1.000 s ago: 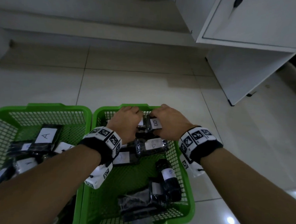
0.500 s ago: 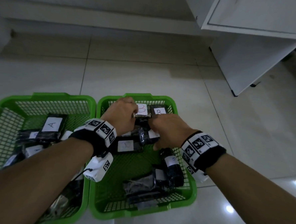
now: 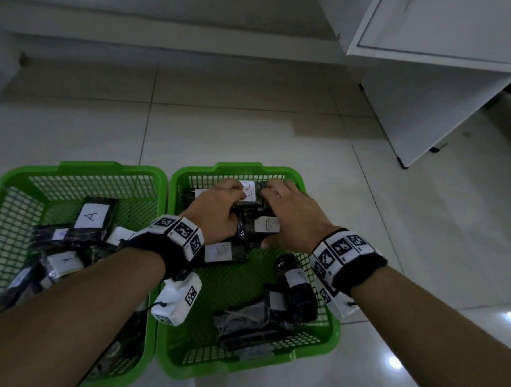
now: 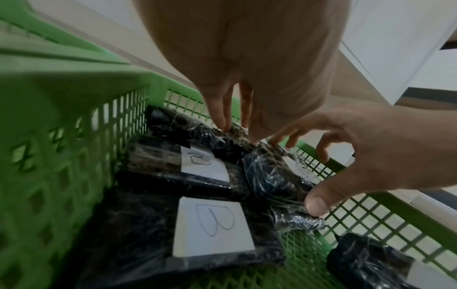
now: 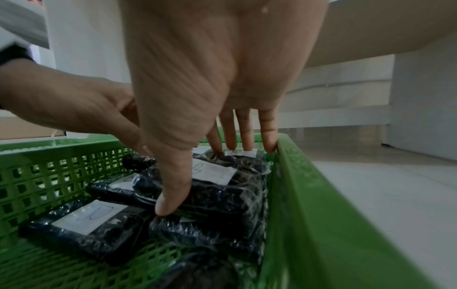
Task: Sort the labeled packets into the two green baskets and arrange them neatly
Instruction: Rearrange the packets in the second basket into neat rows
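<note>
one packet (image 5: 222, 195) gripped by right fingers (image 5: 268, 133) near far basket (image 3: 238, 166) wall, left fingers (image 4: 219, 109) straight

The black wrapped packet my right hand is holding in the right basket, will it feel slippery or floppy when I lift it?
Probably slick: the wrapped packet has shiny, crinkled film. Likely soft rather than stiff, since it bulges between thumb and fingers of the right hand. Flattish, so unlikely to roll.

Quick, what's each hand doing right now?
Left hand: open, straight fingers touching the back packet.
Right hand: gripping a labelled packet between thumb and fingers.
</note>
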